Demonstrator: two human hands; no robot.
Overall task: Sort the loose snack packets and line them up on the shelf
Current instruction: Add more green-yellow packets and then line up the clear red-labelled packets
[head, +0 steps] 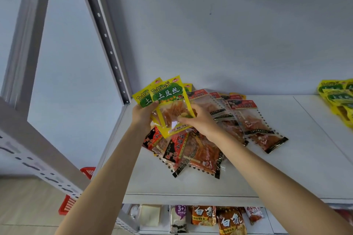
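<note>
This looks like a small shop or stockroom. A white metal shelf (pixel 267 158) on grey perforated steel uprights (pixel 107 40) carries many identical yellow-and-green snack packets (pixel 338 99) and red-and-black snack packets (pixel 254 120), more packaged food (pixel 229 219) fills the lower shelf, and a red plastic basket (pixel 76 192) sits on the floor.

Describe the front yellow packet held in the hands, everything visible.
The front yellow packet is glossy plastic: a yellow border, a green label reading TuDouSi with Chinese characters, and a clear window showing orange strips. It is held upright, tilted slightly, above the pile of red packets. The left hand pinches its left edge; the right hand touches its lower right. Another yellow packet sits behind it.
</note>
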